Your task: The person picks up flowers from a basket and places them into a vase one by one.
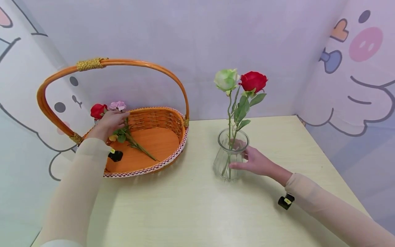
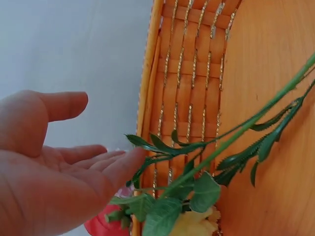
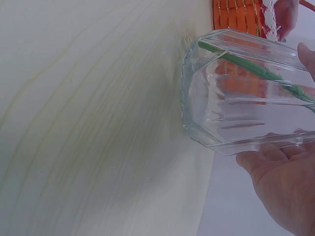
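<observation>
A clear glass vase stands on the table, holding a white-green rose and a red rose with leafy stems. My right hand grips the vase's right side, thumb in front and fingers behind; the right wrist view shows the ribbed glass close up. My left hand is over the left end of the orange wicker basket. Its thumb and fingers are spread in the left wrist view, beside green leaves. Under it lie a red flower, a pink flower and a yellow flower.
A tall arched handle rises over the basket. Pale cloth walls with cartoon animals stand behind and at both sides of the light wooden table. Flower stems lie across the basket's floor.
</observation>
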Demonstrator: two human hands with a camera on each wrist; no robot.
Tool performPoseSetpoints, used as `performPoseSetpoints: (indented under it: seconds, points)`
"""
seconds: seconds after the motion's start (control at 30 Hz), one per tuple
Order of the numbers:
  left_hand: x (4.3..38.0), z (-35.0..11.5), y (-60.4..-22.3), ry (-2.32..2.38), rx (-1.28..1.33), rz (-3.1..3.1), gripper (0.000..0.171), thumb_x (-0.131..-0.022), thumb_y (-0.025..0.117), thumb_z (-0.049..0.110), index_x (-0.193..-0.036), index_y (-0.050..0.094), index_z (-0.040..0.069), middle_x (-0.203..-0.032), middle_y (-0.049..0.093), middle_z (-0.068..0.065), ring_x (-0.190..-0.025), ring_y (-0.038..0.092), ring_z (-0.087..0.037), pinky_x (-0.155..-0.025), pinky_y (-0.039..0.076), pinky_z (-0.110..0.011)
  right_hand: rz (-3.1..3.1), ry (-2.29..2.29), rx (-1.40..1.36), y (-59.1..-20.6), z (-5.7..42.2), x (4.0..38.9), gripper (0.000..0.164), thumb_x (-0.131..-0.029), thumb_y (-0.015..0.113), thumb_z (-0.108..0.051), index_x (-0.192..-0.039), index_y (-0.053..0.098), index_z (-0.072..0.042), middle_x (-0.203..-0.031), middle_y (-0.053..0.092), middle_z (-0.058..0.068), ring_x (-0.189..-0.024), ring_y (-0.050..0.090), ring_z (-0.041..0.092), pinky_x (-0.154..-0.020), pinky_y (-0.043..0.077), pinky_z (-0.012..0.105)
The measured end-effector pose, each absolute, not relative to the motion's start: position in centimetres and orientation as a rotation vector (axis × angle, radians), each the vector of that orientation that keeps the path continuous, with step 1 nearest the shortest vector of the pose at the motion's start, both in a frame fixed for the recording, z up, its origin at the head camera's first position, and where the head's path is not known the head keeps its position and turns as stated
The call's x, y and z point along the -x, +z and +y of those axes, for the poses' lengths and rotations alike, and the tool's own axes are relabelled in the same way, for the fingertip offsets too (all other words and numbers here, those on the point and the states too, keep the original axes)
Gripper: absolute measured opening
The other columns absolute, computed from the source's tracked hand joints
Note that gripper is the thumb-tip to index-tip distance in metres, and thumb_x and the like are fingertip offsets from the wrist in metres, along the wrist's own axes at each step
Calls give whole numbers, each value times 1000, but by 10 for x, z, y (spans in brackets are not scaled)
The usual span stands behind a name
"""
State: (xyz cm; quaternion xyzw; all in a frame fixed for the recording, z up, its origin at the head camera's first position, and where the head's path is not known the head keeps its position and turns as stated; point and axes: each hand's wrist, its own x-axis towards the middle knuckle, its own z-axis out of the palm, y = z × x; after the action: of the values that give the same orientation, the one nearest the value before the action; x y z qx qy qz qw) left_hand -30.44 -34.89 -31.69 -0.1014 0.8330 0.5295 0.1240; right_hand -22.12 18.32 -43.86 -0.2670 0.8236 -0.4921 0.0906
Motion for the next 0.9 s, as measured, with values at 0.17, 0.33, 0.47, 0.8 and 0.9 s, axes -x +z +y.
performPoseSetpoints:
  seconds: [0.17,0.33,0.47,0.8,0.9]
  points:
    - [305,-359,-329,1562,366,2413,79,-109,43,38,-160,-2,-3,-167,-1,-21,-153,10,-37,-121,23,-46,2448,-1459,799,-439,183,221,90,-85,84,-33,-158,33,-17,-156,43,10,-143,39,34,-114,34,58]
    - [304,-366,-336,1597,426,2390,80,-109,43,36,-159,-9,-1,-167,0,-22,-152,14,-37,-121,23,-47,2442,-1461,796,-439,183,221,91,-85,85,-34,-158,34,-17,-156,43,9,-144,39,33,-114,34,58]
    - [304,-370,-340,1559,459,2393,78,-109,42,37,-160,-3,-1,-167,3,-23,-151,18,-40,-121,22,-50,2441,-1460,801,-439,183,221,91,-86,84,-34,-158,33,-16,-156,43,9,-144,38,33,-114,33,59]
    - [301,-368,-346,1578,506,2416,79,-108,46,37,-160,3,-4,-167,0,-23,-152,13,-43,-121,25,-51,2445,-1451,796,-438,183,221,93,-86,84,-34,-159,31,-12,-158,40,11,-145,36,35,-114,33,60]
    - [302,-367,-347,1620,522,2394,81,-108,48,36,-160,-1,-4,-167,-4,-22,-152,8,-41,-120,28,-48,2444,-1454,789,-437,182,220,94,-86,84,-34,-159,31,-11,-158,39,11,-145,36,35,-114,33,60]
